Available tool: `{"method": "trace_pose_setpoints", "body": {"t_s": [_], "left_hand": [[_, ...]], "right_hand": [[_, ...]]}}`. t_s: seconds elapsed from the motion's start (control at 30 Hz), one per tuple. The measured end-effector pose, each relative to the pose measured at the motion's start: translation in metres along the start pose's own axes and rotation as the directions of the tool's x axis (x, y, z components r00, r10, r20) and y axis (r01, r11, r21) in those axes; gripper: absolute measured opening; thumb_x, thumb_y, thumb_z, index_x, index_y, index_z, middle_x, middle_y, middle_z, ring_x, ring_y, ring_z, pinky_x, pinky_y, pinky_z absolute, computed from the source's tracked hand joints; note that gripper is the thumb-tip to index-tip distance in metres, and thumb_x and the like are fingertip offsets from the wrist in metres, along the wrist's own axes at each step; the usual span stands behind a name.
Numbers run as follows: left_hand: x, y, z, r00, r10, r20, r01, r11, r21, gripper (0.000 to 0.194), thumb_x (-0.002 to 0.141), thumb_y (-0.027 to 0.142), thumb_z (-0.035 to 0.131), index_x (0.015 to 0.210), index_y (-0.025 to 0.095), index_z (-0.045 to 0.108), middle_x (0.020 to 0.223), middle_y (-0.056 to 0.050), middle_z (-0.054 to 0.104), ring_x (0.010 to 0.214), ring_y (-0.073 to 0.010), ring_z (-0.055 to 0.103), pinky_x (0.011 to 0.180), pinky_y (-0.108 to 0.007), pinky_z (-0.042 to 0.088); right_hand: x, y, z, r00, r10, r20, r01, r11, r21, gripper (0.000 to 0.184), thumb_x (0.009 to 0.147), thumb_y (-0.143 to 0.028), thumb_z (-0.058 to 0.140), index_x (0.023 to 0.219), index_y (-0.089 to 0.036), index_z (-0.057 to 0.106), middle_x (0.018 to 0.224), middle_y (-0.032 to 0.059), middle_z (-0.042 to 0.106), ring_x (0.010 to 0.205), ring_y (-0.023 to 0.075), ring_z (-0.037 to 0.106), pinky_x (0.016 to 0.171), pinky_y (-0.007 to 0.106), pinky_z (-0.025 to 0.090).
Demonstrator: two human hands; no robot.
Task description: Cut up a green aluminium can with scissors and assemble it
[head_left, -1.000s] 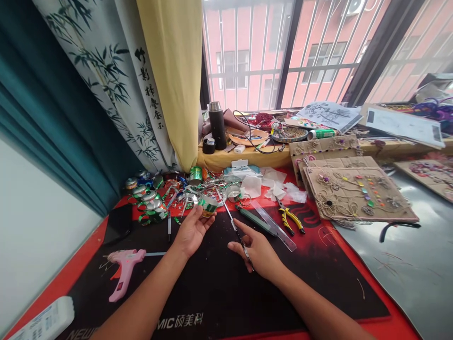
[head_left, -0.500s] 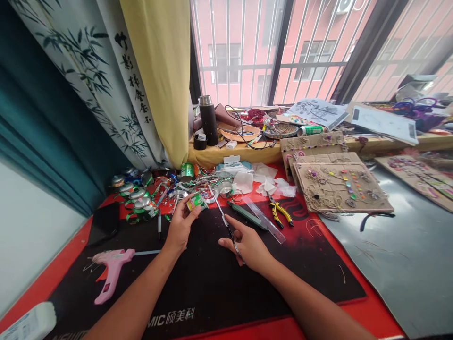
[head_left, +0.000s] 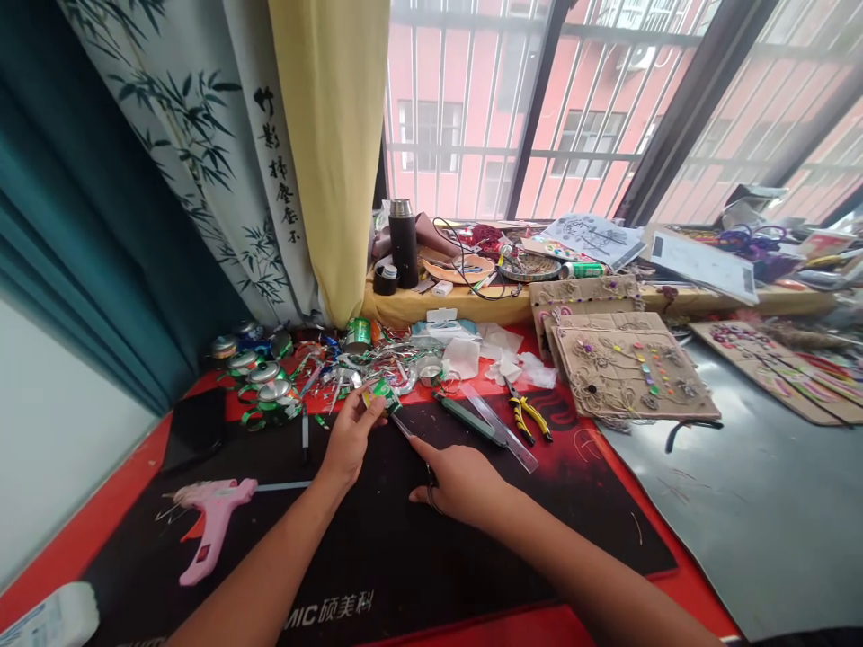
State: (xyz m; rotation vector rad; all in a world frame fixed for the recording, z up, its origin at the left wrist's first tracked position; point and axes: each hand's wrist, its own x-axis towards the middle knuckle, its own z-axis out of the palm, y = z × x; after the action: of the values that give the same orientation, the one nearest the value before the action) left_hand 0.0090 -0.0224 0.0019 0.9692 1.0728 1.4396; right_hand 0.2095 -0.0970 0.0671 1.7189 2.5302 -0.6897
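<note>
My left hand [head_left: 351, 436] pinches a small green piece of a drink can [head_left: 386, 395] between thumb and fingers, above the back of the black mat. My right hand [head_left: 455, 476] is closed around a pair of scissors [head_left: 403, 426]; the slim metal blades point up and left, and their tips meet or overlap the lower edge of the can piece. The fingers partly hide the dark handles. Just behind the left hand lies a heap of shiny cut metal strips [head_left: 337, 373]. Right of the scissors are a green utility knife [head_left: 472, 420] and a clear ruler [head_left: 502, 429].
Yellow-handled pliers [head_left: 529, 418] lie beyond the ruler. A pink glue gun [head_left: 214, 521] and a dark phone [head_left: 195, 427] are at left, near several small can-made pots [head_left: 273, 400]. Cardboard with beaded cords [head_left: 637, 368] stands at right. A black thermos [head_left: 403, 247] is on the sill.
The right hand has turned the scissors and brought their blades left to the can piece. The left hand has tilted the piece slightly. The camera view has shifted a little.
</note>
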Motion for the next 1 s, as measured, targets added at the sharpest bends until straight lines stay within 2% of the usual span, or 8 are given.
{"method": "trace_pose_setpoints", "body": {"t_s": [0.13, 0.27, 0.4, 0.5, 0.6, 0.7, 0.87, 1.0], "left_hand": [[-0.001, 0.001, 0.001, 1.0, 0.008, 0.022, -0.008, 1.0, 0.005, 0.061, 0.076, 0.053, 0.092, 0.126, 0.024, 0.073, 0.107, -0.004, 0.074, 0.096, -0.0232, 0.07, 0.077, -0.031, 0.057], [-0.002, 0.002, 0.002, 0.999, 0.022, 0.044, -0.023, 0.999, 0.024, 0.062, 0.074, 0.048, 0.094, 0.127, 0.025, 0.073, 0.108, -0.005, 0.075, 0.101, -0.0255, 0.072, 0.081, -0.033, 0.058], [-0.004, 0.002, 0.003, 0.998, 0.036, 0.055, -0.038, 0.998, 0.044, 0.061, 0.073, 0.047, 0.095, 0.126, 0.025, 0.073, 0.109, -0.005, 0.076, 0.106, -0.0265, 0.072, 0.09, -0.036, 0.057], [-0.004, 0.002, 0.004, 0.998, 0.035, 0.056, -0.038, 0.998, 0.05, 0.061, 0.075, 0.047, 0.094, 0.127, 0.025, 0.072, 0.109, -0.006, 0.076, 0.105, -0.0266, 0.072, 0.09, -0.037, 0.057], [-0.004, 0.002, 0.004, 0.998, 0.029, 0.051, -0.031, 0.998, 0.046, 0.062, 0.074, 0.048, 0.093, 0.127, 0.025, 0.072, 0.11, -0.006, 0.075, 0.104, -0.0271, 0.072, 0.088, -0.037, 0.057], [-0.004, 0.001, 0.005, 0.999, 0.021, 0.049, -0.023, 0.999, 0.043, 0.064, 0.072, 0.05, 0.094, 0.126, 0.024, 0.072, 0.107, -0.006, 0.074, 0.1, -0.0268, 0.071, 0.082, -0.036, 0.057], [-0.004, 0.0, 0.005, 0.999, 0.012, 0.053, -0.015, 0.999, 0.052, 0.059, 0.072, 0.05, 0.094, 0.121, 0.024, 0.073, 0.106, -0.005, 0.073, 0.098, -0.0255, 0.07, 0.075, -0.032, 0.057], [-0.004, -0.001, 0.005, 0.998, 0.002, 0.061, -0.006, 0.998, 0.065, 0.061, 0.073, 0.051, 0.094, 0.123, 0.024, 0.073, 0.105, -0.005, 0.074, 0.098, -0.0251, 0.07, 0.075, -0.032, 0.058]], "right_hand": [[0.002, -0.01, -0.008, 0.997, -0.025, 0.073, 0.035, 0.988, -0.148, 0.09, 0.094, -0.046, 0.081, 0.168, -0.013, 0.042, 0.114, 0.0252, 0.083, 0.103, 0.0417, 0.081, 0.081, 0.04, 0.058], [-0.001, -0.015, -0.013, 0.99, -0.064, 0.125, 0.091, 0.97, -0.226, 0.09, 0.09, -0.042, 0.085, 0.165, -0.011, 0.046, 0.111, 0.0252, 0.083, 0.101, 0.0409, 0.081, 0.079, 0.038, 0.058], [-0.01, -0.017, -0.016, 0.985, -0.098, 0.14, 0.13, 0.962, -0.24, 0.071, 0.091, -0.031, 0.081, 0.156, -0.014, 0.058, 0.106, 0.0234, 0.084, 0.097, 0.0409, 0.082, 0.075, 0.038, 0.056], [-0.018, -0.014, -0.019, 0.987, -0.103, 0.126, 0.128, 0.97, -0.206, 0.064, 0.092, -0.036, 0.08, 0.152, -0.021, 0.065, 0.107, 0.0185, 0.085, 0.098, 0.0389, 0.082, 0.076, 0.036, 0.055], [-0.024, -0.001, -0.024, 0.998, -0.03, 0.047, 0.037, 0.987, -0.159, 0.058, 0.098, -0.047, 0.074, 0.152, -0.028, 0.065, 0.113, 0.0127, 0.085, 0.106, 0.0351, 0.081, 0.08, 0.034, 0.054], [-0.026, 0.023, -0.031, 0.99, 0.125, -0.065, -0.132, 0.983, -0.127, 0.045, 0.106, -0.046, 0.062, 0.145, -0.023, 0.071, 0.123, 0.0144, 0.083, 0.112, 0.0339, 0.079, 0.085, 0.034, 0.054], [-0.021, 0.072, -0.046, 0.926, 0.331, -0.18, -0.352, 0.93, -0.103, 0.042, 0.108, -0.044, 0.06, 0.135, -0.017, 0.075, 0.121, 0.0172, 0.083, 0.113, 0.0345, 0.077, 0.087, 0.035, 0.053], [-0.009, 0.095, -0.049, 0.884, 0.419, -0.206, -0.445, 0.889, -0.105, 0.037, 0.106, -0.044, 0.063, 0.121, -0.014, 0.078, 0.118, 0.0195, 0.082, 0.113, 0.0349, 0.077, 0.086, 0.035, 0.054]]}}
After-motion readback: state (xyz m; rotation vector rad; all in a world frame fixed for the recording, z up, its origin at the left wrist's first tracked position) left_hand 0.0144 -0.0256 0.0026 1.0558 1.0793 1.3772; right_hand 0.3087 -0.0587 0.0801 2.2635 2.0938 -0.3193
